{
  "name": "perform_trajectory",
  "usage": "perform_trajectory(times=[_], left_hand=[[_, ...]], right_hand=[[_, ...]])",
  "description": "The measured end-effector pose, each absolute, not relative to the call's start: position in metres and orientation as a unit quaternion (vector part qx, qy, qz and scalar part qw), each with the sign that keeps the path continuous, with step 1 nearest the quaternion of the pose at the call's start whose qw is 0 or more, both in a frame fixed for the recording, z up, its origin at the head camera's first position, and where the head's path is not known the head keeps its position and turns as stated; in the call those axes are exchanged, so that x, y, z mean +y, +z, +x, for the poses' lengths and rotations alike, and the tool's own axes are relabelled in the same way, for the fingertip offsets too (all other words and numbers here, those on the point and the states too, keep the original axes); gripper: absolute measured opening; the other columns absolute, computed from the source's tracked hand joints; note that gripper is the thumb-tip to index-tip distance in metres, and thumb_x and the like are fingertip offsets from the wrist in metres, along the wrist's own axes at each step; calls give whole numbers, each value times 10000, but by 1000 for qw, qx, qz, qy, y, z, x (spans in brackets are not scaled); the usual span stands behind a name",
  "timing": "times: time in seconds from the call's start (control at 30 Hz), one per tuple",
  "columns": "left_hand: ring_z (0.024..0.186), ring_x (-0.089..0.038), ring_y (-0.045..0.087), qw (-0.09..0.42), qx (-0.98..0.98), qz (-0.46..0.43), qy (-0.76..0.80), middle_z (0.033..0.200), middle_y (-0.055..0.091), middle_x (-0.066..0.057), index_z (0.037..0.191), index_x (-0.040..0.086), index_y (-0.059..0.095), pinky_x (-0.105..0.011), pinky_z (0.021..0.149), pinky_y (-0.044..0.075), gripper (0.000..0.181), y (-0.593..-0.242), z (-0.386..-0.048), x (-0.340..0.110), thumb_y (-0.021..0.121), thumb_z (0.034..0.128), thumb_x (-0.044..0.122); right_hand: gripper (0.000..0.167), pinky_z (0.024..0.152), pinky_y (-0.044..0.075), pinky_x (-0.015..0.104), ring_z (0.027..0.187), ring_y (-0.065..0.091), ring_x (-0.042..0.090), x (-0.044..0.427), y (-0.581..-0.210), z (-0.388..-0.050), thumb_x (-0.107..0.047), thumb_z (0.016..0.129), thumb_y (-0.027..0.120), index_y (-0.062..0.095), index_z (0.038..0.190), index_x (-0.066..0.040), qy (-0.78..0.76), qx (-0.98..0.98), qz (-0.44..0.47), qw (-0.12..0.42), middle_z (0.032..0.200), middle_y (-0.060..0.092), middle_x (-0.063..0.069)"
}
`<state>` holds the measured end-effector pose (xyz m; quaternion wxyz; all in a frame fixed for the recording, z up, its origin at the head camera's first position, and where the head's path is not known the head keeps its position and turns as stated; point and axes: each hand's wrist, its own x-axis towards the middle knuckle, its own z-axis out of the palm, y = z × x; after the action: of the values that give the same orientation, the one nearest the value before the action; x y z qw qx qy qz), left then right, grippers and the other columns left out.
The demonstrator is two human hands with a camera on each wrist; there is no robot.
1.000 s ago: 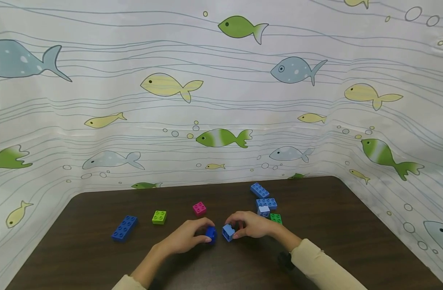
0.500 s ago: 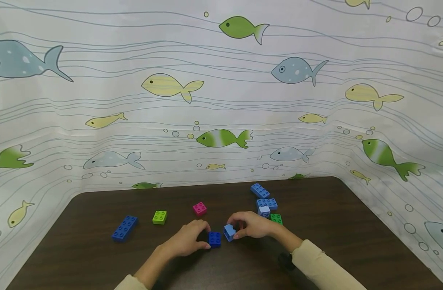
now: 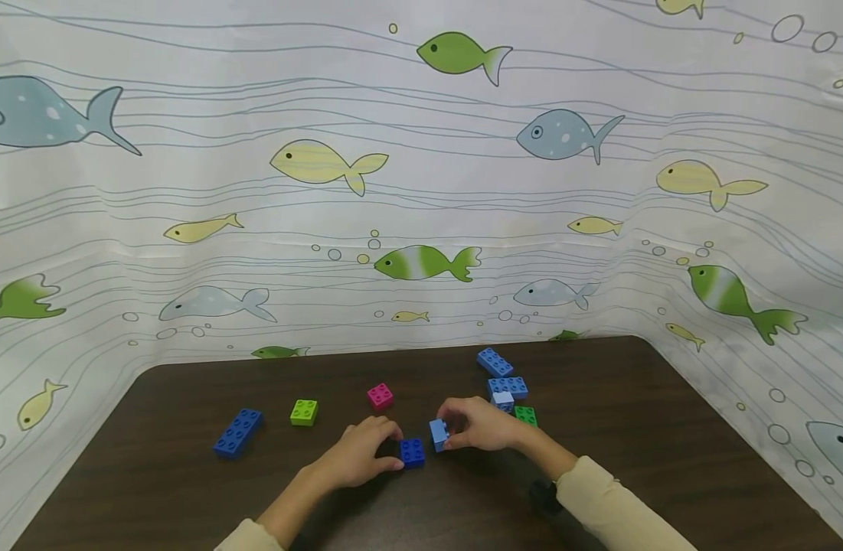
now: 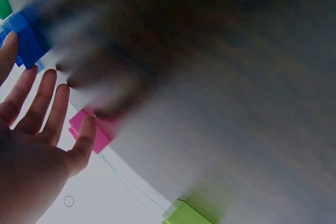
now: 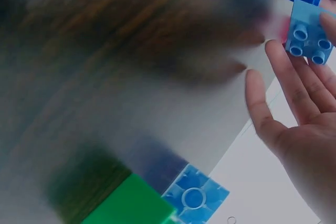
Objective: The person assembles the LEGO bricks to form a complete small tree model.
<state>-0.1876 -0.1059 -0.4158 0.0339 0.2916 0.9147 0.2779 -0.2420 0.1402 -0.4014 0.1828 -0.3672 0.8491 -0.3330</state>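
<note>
In the head view a dark blue 2x2 toy brick point(image 3: 412, 453) stands on the dark table point(image 3: 421, 516), studs up. The left hand point(image 3: 357, 455) has its thumb and index fingertip at the brick's left side, pinching it lightly; its other fingers are extended in the left wrist view. Just to the right, the right hand point(image 3: 481, 425) pinches a light blue 2x2 brick point(image 3: 438, 435) between thumb and fingers. That brick is tipped on its side, with its studs point(image 5: 310, 45) showing in the right wrist view. A small gap separates the two bricks in the head view.
Behind the hands lies a pink brick point(image 3: 380, 396). Further left are a lime brick point(image 3: 304, 412) and a long blue brick point(image 3: 238, 433). Near the right hand stand light blue bricks point(image 3: 508, 386) and a green brick point(image 3: 525, 415). A fish-patterned curtain point(image 3: 421, 191) surrounds the table.
The dark blue brick has turned from its side to studs up and moved slightly right with the left hand. The right hand has turned the light blue brick a little.
</note>
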Motion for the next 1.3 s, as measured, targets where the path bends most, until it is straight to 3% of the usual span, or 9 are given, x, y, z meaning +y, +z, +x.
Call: perform_trajectory(times=[0.4,0.73,1.03,1.3], left_hand=[[949,-228,527,8,921,290,261,963,567,1,981,98,590,-474,755,398,301,-416,-186,-103,706,793,302],[951,-240,531,6,920,288,265,967,578,-29,995,75,586,-471,749,404,289,-416,-186,-102,702,802,256],[945,-233,529,9,921,284,268,962,579,-27,990,81,583,-455,746,404,279,-417,-188,-103,702,804,253],[934,-236,527,16,921,281,269,954,579,-31,979,81,577,-450,737,402,279,-415,-188,-102,704,801,255]], right_hand=[[312,682,458,205,785,508,105,121,-396,-228,-166,830,682,603,1114,-62,-332,835,-423,116,953,547,-36],[353,681,444,172,765,473,48,109,-394,-219,-16,825,642,580,1173,-15,-299,846,-423,127,950,461,-21],[256,667,463,173,749,535,42,106,-395,-221,-31,806,675,546,1027,-26,-309,854,-403,113,888,542,-1],[249,687,477,194,757,535,51,103,-395,-219,-26,796,688,567,1014,-36,-317,849,-408,111,919,517,-1]])
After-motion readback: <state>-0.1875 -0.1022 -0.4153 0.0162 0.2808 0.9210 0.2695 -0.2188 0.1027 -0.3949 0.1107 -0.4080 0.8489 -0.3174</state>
